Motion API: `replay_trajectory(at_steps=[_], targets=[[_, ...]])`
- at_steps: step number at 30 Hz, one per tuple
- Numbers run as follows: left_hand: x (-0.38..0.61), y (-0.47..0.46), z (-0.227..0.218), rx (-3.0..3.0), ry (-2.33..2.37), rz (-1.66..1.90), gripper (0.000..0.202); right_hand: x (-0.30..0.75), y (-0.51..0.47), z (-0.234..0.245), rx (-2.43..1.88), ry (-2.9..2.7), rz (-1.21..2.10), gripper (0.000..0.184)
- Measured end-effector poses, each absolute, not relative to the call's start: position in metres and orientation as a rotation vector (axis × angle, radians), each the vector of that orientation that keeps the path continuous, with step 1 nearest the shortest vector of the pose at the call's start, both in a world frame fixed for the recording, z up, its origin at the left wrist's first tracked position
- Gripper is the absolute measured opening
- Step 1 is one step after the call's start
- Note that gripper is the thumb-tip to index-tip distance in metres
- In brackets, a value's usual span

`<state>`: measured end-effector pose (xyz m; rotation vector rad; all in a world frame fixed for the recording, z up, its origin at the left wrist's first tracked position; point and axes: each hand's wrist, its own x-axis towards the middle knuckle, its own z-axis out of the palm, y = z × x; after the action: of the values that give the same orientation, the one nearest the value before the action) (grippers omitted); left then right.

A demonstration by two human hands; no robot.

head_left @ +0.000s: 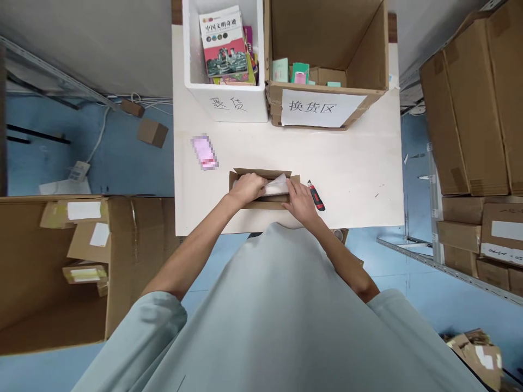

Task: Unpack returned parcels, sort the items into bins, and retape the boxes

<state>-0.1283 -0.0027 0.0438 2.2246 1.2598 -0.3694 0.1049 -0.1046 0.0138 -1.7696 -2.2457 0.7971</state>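
Observation:
A small open cardboard box [261, 206] lies near the front edge of the table, its flaps folded outward. Inside it is an item in whitish translucent wrapping [276, 186]; what the wrapping covers is hidden. My left hand [248, 188] reaches into the box from the left, its fingers curled over the wrapped item. At the right end, my right hand [301, 200] has its fingers bent down onto the wrapping by the box's end wall. Just right of that hand lies a red and black utility knife [316, 196].
Behind stand a white foam box [229, 106] holding books [224, 43] and a large carton [327, 106] with small boxes inside. A blurred pink phone-shaped object [205, 151] lies on the table's left. A big open carton [131, 261] stands at the left; stacked cartons [469, 109] line the right.

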Motion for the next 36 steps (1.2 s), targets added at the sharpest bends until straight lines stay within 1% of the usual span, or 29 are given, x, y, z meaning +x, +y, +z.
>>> replay_trajectory(at_steps=[3, 6, 8, 10, 11, 14, 19, 21, 22, 25, 27, 32, 34, 36], targets=[[-0.14, -0.008, 0.077, 2.206, 1.263, -0.162, 0.034, 0.106, -0.115, 0.014, -1.704, -1.916, 0.867, 0.097], [-0.156, -0.02, 0.111, 2.084, 1.295, 0.196, 0.032, 0.109, -0.124, 0.018, -1.68, -1.558, 0.943, 0.115], [-0.167, -0.028, 0.131, 1.91, 1.307, 0.431, 0.03, 0.113, -0.125, 0.024, -1.646, -1.368, 1.067, 0.126], [-0.177, -0.034, 0.143, 1.697, 1.285, 0.606, 0.029, 0.118, -0.122, 0.032, -1.571, -1.228, 1.232, 0.132], [-0.18, -0.035, 0.145, 1.596, 1.268, 0.668, 0.033, 0.12, -0.12, 0.037, -1.523, -1.178, 1.309, 0.132], [-0.185, -0.04, 0.141, 1.347, 1.232, 0.77, 0.047, 0.125, -0.11, 0.051, -1.371, -1.095, 1.469, 0.121], [-0.178, -0.051, 0.116, 1.014, 1.198, 0.821, 0.056, 0.12, -0.101, 0.074, -1.253, -1.107, 1.57, 0.078], [-0.175, -0.056, 0.11, 0.937, 1.194, 0.815, 0.058, 0.113, -0.101, 0.078, -1.276, -1.14, 1.575, 0.069], [-0.174, -0.058, 0.108, 0.914, 1.201, 0.815, 0.057, 0.108, -0.101, 0.079, -1.288, -1.146, 1.577, 0.07], [-0.177, -0.064, 0.111, 0.896, 1.26, 0.836, 0.053, 0.094, -0.103, 0.079, -1.303, -1.1, 1.585, 0.079], [-0.18, -0.068, 0.115, 0.915, 1.273, 0.844, 0.057, 0.083, -0.104, 0.076, -1.332, -1.02, 1.549, 0.08], [-0.182, -0.083, 0.117, 0.963, 1.27, 0.82, 0.08, 0.069, -0.104, 0.075, -1.448, -0.863, 1.373, 0.071], [-0.179, -0.088, 0.114, 0.913, 1.332, 0.863, 0.081, 0.072, -0.105, 0.081, -1.467, -0.903, 1.36, 0.069], [-0.174, -0.092, 0.112, 0.866, 1.357, 0.912, 0.078, 0.077, -0.108, 0.092, -1.546, -1.0, 1.26, 0.066]])
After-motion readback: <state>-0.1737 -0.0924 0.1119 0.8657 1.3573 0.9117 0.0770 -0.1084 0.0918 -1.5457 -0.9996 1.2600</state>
